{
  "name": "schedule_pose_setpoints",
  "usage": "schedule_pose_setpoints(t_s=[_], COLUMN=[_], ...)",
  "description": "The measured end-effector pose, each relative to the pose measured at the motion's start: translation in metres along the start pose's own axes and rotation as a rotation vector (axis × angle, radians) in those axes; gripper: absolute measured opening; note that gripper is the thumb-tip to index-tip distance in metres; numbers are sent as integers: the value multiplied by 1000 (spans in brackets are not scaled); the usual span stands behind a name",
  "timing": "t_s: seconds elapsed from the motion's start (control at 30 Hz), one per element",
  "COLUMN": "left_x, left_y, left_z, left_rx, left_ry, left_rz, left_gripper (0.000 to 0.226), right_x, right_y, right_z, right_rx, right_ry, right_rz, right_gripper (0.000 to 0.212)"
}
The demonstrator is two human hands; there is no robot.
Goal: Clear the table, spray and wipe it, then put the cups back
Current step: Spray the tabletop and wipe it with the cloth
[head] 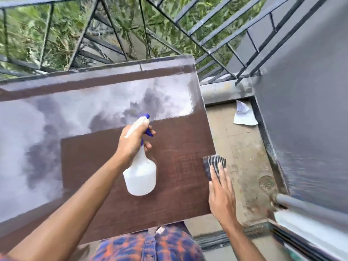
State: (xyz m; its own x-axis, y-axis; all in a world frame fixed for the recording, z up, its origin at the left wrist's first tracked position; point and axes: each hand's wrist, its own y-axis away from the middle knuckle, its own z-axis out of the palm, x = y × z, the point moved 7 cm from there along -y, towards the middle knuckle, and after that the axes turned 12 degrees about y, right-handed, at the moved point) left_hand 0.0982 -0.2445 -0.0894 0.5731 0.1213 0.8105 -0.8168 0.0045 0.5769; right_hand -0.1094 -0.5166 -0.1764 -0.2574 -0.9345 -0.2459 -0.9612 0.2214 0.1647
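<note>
Spray bottle (pixel 140 174) held above the brown bench (pixel 178 147), near its right half. Long axis runs near-to-far, body toward the person, blue nozzle (pixel 146 116) pointing away toward the glossy far part of the top. Left hand (pixel 132 142) grip wrapped round the neck, finger on the trigger. Right hand (pixel 222 194) flat, fingers spread, pressing a dark striped cloth (pixel 213 163) at the bench's right edge.

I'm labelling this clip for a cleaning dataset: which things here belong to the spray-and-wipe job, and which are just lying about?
Part of the job:
- spray bottle, held in the left hand
- striped cloth, pressed flat under the right hand
- brown table

Just lying about:
- crumpled paper on the floor
- round floor drain
- metal railing
</note>
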Motion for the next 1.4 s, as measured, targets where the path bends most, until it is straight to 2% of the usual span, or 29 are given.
schedule_pose_setpoints(t_s=[0.13,0.27,0.33,0.43,0.5,0.57,0.67,0.87,0.93,0.97,1.03,1.1,1.2,1.3,1.4], left_x=[-20,-32,-35,-39,-42,-47,-56,-70,-73,-74,-76,-76,-75,-73,-72], left_y=[29,52,62,80,89,100,113,140,148,152,158,165,172,177,181], left_z=[0,-16,-31,-61,-83,-111,-155,-245,-274,-286,-306,-325,-344,-357,-366], left_rx=[-76,-123,-143,-169,-173,-164,-122,-5,60,89,135,175,223,278,329], left_ry=[-50,-81,-85,-101,-119,-134,-120,-86,-57,-41,-12,24,71,125,179], left_rz=[-19,-29,-17,15,43,66,71,81,76,73,74,73,80,83,98], left_gripper=[36,35,36,35,34,32,32,29,29,29,32,33,32,31,29], right_x=[24,24,13,-14,-41,-80,-151,-311,-337,-341,-332,-315,-279,-257,-281], right_y=[75,104,109,116,119,124,133,163,157,151,129,98,34,-37,-65], right_z=[13,18,19,19,22,29,40,85,88,82,61,39,16,13,29], right_rx=[-38,-14,38,89,70,38,16,-196,-250,-240,-103,32,128,98,19], right_ry=[8,52,75,101,84,44,19,70,-18,-110,-226,-193,-85,20,101], right_rz=[66,165,239,478,621,670,596,-20,-207,-240,-256,-268,-205,-100,-83], right_gripper=[55,59,56,54,57,62,63,77,72,66,57,55,53,54,59])
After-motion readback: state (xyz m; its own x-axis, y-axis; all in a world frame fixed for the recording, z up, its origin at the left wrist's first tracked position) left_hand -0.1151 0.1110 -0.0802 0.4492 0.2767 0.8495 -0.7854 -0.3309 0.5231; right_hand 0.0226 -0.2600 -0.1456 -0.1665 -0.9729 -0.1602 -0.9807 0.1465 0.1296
